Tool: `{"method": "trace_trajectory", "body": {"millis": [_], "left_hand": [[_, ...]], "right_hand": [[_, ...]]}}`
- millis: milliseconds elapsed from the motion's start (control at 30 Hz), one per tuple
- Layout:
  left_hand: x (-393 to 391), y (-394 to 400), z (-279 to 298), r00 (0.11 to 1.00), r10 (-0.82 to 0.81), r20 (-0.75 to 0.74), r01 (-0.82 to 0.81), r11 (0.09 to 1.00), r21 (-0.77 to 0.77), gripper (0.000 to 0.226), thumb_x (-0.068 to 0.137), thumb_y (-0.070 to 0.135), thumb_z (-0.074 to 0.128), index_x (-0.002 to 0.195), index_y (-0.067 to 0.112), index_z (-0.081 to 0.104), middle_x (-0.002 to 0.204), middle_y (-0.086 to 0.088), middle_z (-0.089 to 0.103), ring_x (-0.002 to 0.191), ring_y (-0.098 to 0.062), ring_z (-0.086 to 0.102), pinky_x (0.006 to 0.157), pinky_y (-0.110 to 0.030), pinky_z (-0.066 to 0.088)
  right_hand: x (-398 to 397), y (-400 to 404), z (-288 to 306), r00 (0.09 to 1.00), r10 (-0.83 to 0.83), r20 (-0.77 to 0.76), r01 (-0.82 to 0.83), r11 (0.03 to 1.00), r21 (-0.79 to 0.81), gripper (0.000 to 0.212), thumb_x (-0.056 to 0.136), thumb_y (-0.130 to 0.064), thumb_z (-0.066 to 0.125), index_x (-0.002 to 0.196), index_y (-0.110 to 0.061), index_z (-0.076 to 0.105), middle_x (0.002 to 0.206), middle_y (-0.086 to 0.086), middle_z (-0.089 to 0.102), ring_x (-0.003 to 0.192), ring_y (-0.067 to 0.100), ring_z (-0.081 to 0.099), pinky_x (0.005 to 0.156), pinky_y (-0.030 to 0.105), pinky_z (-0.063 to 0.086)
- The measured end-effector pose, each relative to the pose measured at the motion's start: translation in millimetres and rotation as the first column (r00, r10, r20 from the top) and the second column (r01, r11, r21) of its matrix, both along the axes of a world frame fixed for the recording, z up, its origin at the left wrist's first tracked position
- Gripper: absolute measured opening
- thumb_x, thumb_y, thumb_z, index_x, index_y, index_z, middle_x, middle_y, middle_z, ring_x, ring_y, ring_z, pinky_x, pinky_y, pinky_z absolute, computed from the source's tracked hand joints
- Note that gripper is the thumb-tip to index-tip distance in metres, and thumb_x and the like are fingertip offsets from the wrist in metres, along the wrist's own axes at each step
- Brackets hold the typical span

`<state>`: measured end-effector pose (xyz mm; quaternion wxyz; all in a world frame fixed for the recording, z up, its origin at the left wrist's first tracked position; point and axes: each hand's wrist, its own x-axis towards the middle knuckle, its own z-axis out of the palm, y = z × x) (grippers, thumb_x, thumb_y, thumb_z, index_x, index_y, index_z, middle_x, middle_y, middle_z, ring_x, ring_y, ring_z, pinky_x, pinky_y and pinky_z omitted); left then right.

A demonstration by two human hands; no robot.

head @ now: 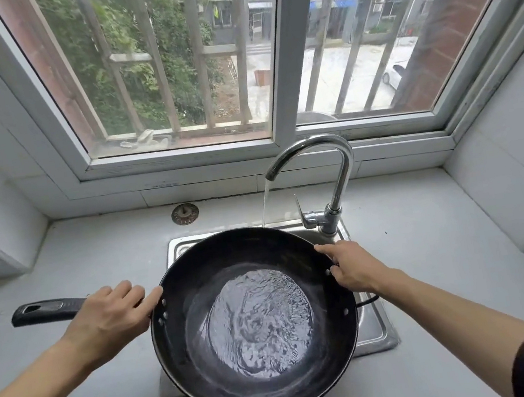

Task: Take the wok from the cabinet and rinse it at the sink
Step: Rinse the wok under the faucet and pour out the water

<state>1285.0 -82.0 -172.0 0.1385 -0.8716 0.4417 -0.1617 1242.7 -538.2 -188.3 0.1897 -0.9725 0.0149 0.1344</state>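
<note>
A person's left hand [112, 315] grips the handle [47, 311] of a black wok [254, 324] held over the sink [376, 323], water pooled inside; the right hand [351, 268] pinches its rim under the running faucet [324, 169]

Head camera looks forward and down, close over the sink [377, 323], facing the window [278, 61].

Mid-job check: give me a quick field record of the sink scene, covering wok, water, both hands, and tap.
wok: over the sink, upright, long handle pointing left
water: pool in the wok's bottom, rippling
tap: running, stream landing at the wok's far rim
left hand: grips the handle where it meets the wok
right hand: grips the right rim
counter: loose drain strainer behind the sink
</note>
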Motion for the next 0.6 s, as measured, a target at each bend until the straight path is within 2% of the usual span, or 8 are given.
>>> {"method": "trace_trajectory", "body": {"millis": [67,167,233,333,433,600], "left_hand": [[1.4,-2.8,-1.6,1.0,0.005,-0.011,-0.005,1.0,-0.007,0.037,0.081,0.019,0.045,0.108,0.007,0.066,0.067,-0.006,0.054,0.055,-0.029,0.051,0.042,-0.033,0.04],[6.4,-9.0,-0.7,0.999,0.022,-0.034,-0.023,1.0,-0.009,0.035,0.079,0.019,0.049,0.107,0.008,0.066,0.067,-0.006,0.054,0.056,-0.029,0.051,0.041,-0.033,0.041],[10.7,-13.9,1.0,0.998,0.042,-0.055,-0.043,0.999,-0.004,0.034,0.074,0.016,0.064,0.107,0.008,0.067,0.067,-0.006,0.055,0.056,-0.029,0.052,0.041,-0.033,0.042],[18.3,-21.5,1.9,0.991,0.081,-0.104,-0.083,0.996,-0.016,0.051,0.058,0.011,0.086,0.105,0.007,0.068,0.067,-0.007,0.056,0.055,-0.029,0.053,0.039,-0.033,0.042],[27.1,-27.7,1.1,0.991,0.083,-0.108,-0.087,0.996,-0.028,0.055,0.055,0.009,0.087,0.105,0.007,0.066,0.067,-0.007,0.055,0.055,-0.029,0.052,0.039,-0.033,0.043],[41.3,-37.0,0.2,0.99,0.071,-0.119,-0.077,0.996,-0.042,0.058,0.056,0.012,0.088,0.109,0.008,0.064,0.07,-0.007,0.056,0.057,-0.029,0.053,0.039,-0.034,0.045]], "right_hand": [[1.3,-2.0,2.2,1.0,-0.007,-0.014,0.006,1.0,-0.024,0.061,0.087,-0.007,0.05,0.145,-0.022,0.047,0.108,0.014,0.066,0.107,0.028,0.06,0.094,0.027,0.044],[3.9,-3.7,6.3,0.999,-0.01,-0.04,0.007,0.998,-0.055,0.062,0.086,-0.006,0.049,0.146,-0.021,0.047,0.12,0.012,0.065,0.115,0.028,0.058,0.094,0.027,0.044],[7.1,-6.1,9.4,0.998,-0.017,-0.058,0.014,0.998,-0.062,0.062,0.086,-0.006,0.049,0.145,-0.021,0.047,0.126,0.009,0.064,0.12,0.027,0.056,0.098,0.029,0.044],[13.1,-10.2,15.7,0.996,-0.041,-0.08,0.035,0.997,-0.068,0.062,0.085,-0.007,0.049,0.145,-0.022,0.048,0.136,0.006,0.06,0.126,0.025,0.053,0.104,0.029,0.044],[19.2,-15.2,23.8,0.994,-0.065,-0.084,0.059,0.995,-0.075,0.062,0.084,-0.005,0.048,0.144,-0.022,0.049,0.136,0.005,0.061,0.127,0.025,0.053,0.105,0.03,0.044],[23.0,-23.7,38.5,0.989,-0.102,-0.105,0.092,0.991,-0.096,0.063,0.084,-0.006,0.045,0.144,-0.026,0.048,0.126,0.008,0.066,0.117,0.025,0.059,0.094,0.028,0.047]]}}
